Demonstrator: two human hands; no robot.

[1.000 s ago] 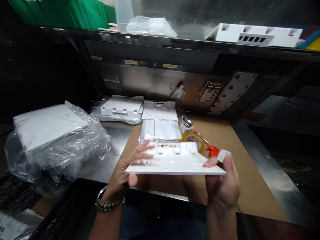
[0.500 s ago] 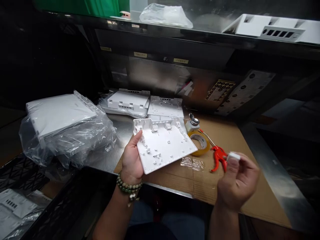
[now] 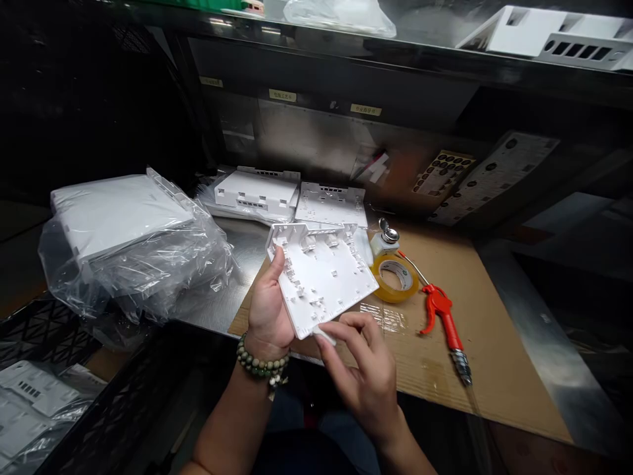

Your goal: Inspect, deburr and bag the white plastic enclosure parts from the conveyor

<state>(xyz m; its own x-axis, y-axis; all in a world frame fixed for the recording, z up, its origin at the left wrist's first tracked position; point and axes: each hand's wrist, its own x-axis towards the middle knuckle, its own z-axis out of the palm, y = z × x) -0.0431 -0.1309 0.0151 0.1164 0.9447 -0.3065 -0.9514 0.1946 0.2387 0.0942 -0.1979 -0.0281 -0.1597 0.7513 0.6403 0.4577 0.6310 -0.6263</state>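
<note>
A white plastic housing panel [image 3: 336, 280], its inner side with clips and posts facing up, tilts in my left hand [image 3: 270, 307]. My left thumb lies over its left edge and the fingers are hidden beneath. Between the thumb and forefinger of my right hand [image 3: 363, 369] is a small white pad [image 3: 325, 336], pressed against the panel's near edge. What the pad is made of I cannot make out. Just beyond the panel lie a roll of yellowish packing tape [image 3: 394, 278] and a white pump bottle with a metal lid [image 3: 386, 239].
On the cardboard sheet [image 3: 499, 356] rests a red air blow gun [image 3: 440, 307]. Bagged white panels [image 3: 119, 211] are piled at the left, and more white housings [image 3: 257, 191] stand at the back. A black crate [image 3: 123, 396] sits at lower left, under a metal shelf [image 3: 420, 56].
My right hand has come left from above the blow gun, bringing the small white pad to the panel's near edge. The panel has turned slightly in my left hand, and the view has shifted.
</note>
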